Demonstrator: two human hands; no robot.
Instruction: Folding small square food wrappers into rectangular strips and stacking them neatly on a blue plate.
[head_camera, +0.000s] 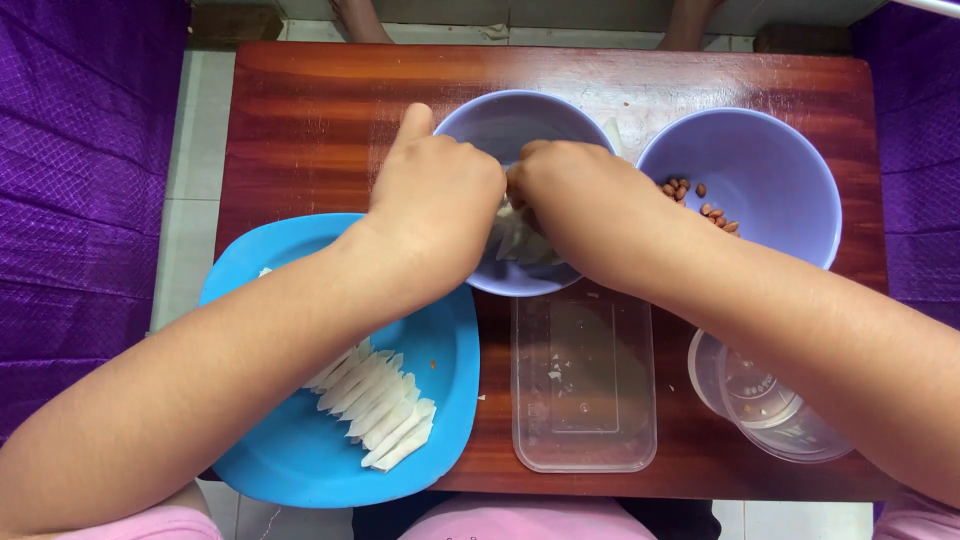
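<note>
Both of my hands meet over a lilac bowl (490, 118) at the table's middle. My left hand (435, 195) curls over its left rim with the thumb pointing away. My right hand (575, 200) reaches in from the right, fingers closed around pale white strips (520, 240) lying in that bowl. Whether the left hand's fingers also pinch a strip is hidden. A blue plate (300, 460) under my left forearm carries a row of several folded white pieces (385, 405). A second lilac bowl (770, 175) at the right holds several peanuts (700, 200).
A clear rectangular plastic container (583, 385) sits near the front edge of the dark wooden table (310, 110). A round clear tub (765, 400) lies partly under my right forearm. Purple fabric seats (75, 170) flank both sides. Another person's feet show beyond the far edge.
</note>
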